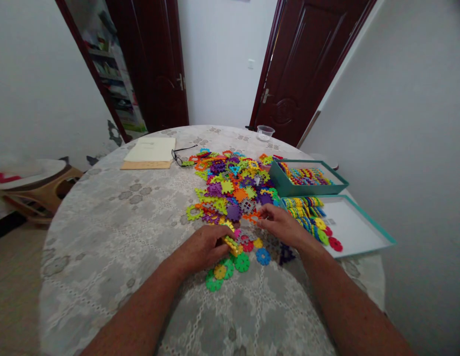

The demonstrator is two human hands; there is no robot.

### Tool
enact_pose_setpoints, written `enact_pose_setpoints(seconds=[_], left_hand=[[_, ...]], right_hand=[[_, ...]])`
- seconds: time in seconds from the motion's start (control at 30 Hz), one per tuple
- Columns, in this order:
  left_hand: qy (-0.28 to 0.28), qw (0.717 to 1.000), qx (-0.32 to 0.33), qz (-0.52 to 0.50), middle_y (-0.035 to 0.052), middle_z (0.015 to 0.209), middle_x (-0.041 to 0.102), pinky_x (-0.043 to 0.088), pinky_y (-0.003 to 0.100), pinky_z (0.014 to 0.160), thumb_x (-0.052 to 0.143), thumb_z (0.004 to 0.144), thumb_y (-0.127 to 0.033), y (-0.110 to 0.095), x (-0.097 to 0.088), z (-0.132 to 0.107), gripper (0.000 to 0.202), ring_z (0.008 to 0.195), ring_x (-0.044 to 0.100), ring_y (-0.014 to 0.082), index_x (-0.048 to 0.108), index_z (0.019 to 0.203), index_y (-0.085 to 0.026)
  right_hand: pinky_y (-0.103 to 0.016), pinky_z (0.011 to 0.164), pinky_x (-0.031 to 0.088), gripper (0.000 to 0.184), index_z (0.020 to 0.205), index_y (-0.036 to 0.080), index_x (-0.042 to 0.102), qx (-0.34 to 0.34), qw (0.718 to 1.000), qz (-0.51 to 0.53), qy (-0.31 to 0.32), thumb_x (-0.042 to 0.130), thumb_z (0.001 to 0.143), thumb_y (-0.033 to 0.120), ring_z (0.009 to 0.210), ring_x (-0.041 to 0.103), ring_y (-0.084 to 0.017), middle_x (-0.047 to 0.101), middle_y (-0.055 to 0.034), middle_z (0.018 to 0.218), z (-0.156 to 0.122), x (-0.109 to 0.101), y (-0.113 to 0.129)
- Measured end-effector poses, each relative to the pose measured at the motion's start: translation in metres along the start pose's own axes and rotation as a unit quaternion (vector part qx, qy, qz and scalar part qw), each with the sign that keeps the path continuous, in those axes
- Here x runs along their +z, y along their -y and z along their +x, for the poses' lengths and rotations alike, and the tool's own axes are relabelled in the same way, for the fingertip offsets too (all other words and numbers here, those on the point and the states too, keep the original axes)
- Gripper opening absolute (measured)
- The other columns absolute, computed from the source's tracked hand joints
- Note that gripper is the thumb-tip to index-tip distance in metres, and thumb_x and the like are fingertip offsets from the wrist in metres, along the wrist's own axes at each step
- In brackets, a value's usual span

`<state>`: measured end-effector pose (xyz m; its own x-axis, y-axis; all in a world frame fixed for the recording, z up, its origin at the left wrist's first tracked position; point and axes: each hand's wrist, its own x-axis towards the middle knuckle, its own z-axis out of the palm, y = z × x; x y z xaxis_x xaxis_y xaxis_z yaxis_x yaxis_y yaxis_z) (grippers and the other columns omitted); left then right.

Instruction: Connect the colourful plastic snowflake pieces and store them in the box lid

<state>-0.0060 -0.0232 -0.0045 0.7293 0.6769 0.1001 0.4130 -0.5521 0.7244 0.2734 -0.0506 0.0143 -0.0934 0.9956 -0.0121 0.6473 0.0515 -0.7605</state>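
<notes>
A heap of colourful notched plastic building pieces covers the middle of the table. My left hand is closed around a small stack of yellow and lime pieces at the heap's near edge. With its fingertips, my right hand pinches an orange piece at the heap's right side. Close below my hands lie loose round pieces: a green disc, a blue disc and a yellow disc. A dark purple piece rests under my right wrist.
To the right, a teal box holds rows of pieces. Its white-lined lid carries more rows and loose discs. Paper sheets and eyeglasses lie at the back left. A clear plastic bowl stands near the far edge.
</notes>
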Motion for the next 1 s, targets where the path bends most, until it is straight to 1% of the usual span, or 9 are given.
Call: enact_pose_setpoints(seconds=[0.1, 0.17, 0.27, 0.43, 0.53, 0.63, 0.7, 0.83, 1.0], left_hand=[[0.0, 1.0, -0.001, 0.002, -0.0003, 0.087, 0.074, 0.042, 0.026, 0.072, 0.061, 0.089, -0.016, -0.001, 0.0, 0.0, 0.024, 0.077, 0.063, 0.0149, 0.077, 0.105, -0.024], [0.001, 1.0, -0.007, -0.001, -0.0001, 0.086, 0.074, 0.042, 0.026, 0.072, 0.062, 0.089, -0.017, -0.002, -0.002, 0.0, 0.024, 0.076, 0.063, 0.0148, 0.077, 0.107, -0.024], [0.009, 1.0, -0.016, -0.005, 0.0007, 0.089, 0.075, 0.044, 0.026, 0.073, 0.063, 0.09, -0.019, -0.004, -0.004, 0.0, 0.023, 0.078, 0.064, 0.0154, 0.076, 0.108, -0.023], [0.007, 1.0, 0.004, -0.006, 0.0022, 0.101, 0.078, 0.047, 0.029, 0.082, 0.066, 0.088, -0.021, -0.002, -0.002, 0.0, 0.027, 0.09, 0.068, 0.0188, 0.076, 0.113, -0.025], [0.003, 1.0, 0.018, -0.015, 0.002, 0.105, 0.078, 0.047, 0.03, 0.085, 0.065, 0.091, -0.022, -0.001, 0.0, 0.0, 0.027, 0.093, 0.069, 0.0189, 0.076, 0.115, -0.026], [0.01, 0.999, 0.019, -0.024, 0.0017, 0.103, 0.078, 0.047, 0.029, 0.082, 0.063, 0.093, -0.024, -0.001, -0.001, 0.0, 0.024, 0.092, 0.069, 0.0185, 0.076, 0.113, -0.027], [0.012, 0.999, 0.013, -0.027, 0.0016, 0.1, 0.078, 0.046, 0.029, 0.08, 0.062, 0.093, -0.025, -0.003, -0.002, 0.001, 0.023, 0.089, 0.068, 0.0184, 0.076, 0.112, -0.026], [0.005, 1.0, -0.003, -0.024, 0.0024, 0.103, 0.077, 0.047, 0.029, 0.081, 0.064, 0.092, -0.024, -0.006, -0.004, 0.002, 0.027, 0.092, 0.067, 0.0194, 0.074, 0.116, -0.027], [0.01, 0.999, -0.002, -0.036, 0.0037, 0.108, 0.076, 0.049, 0.029, 0.083, 0.06, 0.096, -0.029, -0.005, -0.006, 0.002, 0.025, 0.095, 0.067, 0.0198, 0.073, 0.117, -0.026]], right_hand=[[-0.025, 0.067, 0.044, 0.021, 0.111, 0.021, 0.066, -0.003, 0.986, 0.078, 0.148, 0.065, 0.091, 0.027, 0.077, 0.061, -0.016, 0.068, 0.0015, 0.087, -0.007, -0.001, 0.007], [-0.024, 0.065, 0.043, 0.023, 0.114, 0.022, 0.068, -0.009, 0.984, 0.041, 0.172, 0.066, 0.091, 0.025, 0.074, 0.06, -0.015, 0.067, 0.0023, 0.083, -0.011, 0.004, 0.013], [-0.026, 0.073, 0.045, 0.026, 0.114, 0.022, 0.071, -0.033, 0.989, -0.054, 0.135, 0.067, 0.088, 0.019, 0.081, 0.062, -0.016, 0.071, -0.0002, 0.092, -0.015, 0.013, 0.019], [-0.035, 0.094, 0.047, 0.045, 0.131, 0.02, 0.065, -0.061, 0.986, -0.13, 0.086, 0.069, 0.086, 0.019, 0.106, 0.063, -0.023, 0.069, -0.0101, 0.12, -0.014, 0.022, 0.021], [-0.032, 0.088, 0.046, 0.029, 0.114, 0.019, 0.069, -0.048, 0.986, -0.144, 0.076, 0.07, 0.085, 0.021, 0.101, 0.062, -0.023, 0.067, -0.0086, 0.112, -0.015, 0.027, 0.026], [-0.028, 0.076, 0.042, 0.018, 0.1, 0.02, 0.064, -0.033, 0.989, -0.124, 0.07, 0.071, 0.084, 0.02, 0.09, 0.06, -0.019, 0.067, -0.0044, 0.102, -0.017, 0.03, 0.033], [-0.026, 0.071, 0.039, 0.019, 0.099, 0.021, 0.061, -0.023, 0.993, -0.092, 0.068, 0.07, 0.083, 0.017, 0.085, 0.059, -0.018, 0.067, -0.0017, 0.097, -0.017, 0.029, 0.036], [-0.024, 0.069, 0.04, 0.031, 0.112, 0.023, 0.062, -0.012, 0.995, -0.024, 0.096, 0.068, 0.083, 0.014, 0.08, 0.059, -0.015, 0.069, 0.0021, 0.093, -0.017, 0.025, 0.037], [-0.024, 0.063, 0.036, 0.007, 0.09, 0.021, 0.063, 0.0, 0.994, -0.056, 0.097, 0.068, 0.085, 0.022, 0.075, 0.057, -0.015, 0.065, 0.0022, 0.083, -0.015, 0.021, 0.033]])
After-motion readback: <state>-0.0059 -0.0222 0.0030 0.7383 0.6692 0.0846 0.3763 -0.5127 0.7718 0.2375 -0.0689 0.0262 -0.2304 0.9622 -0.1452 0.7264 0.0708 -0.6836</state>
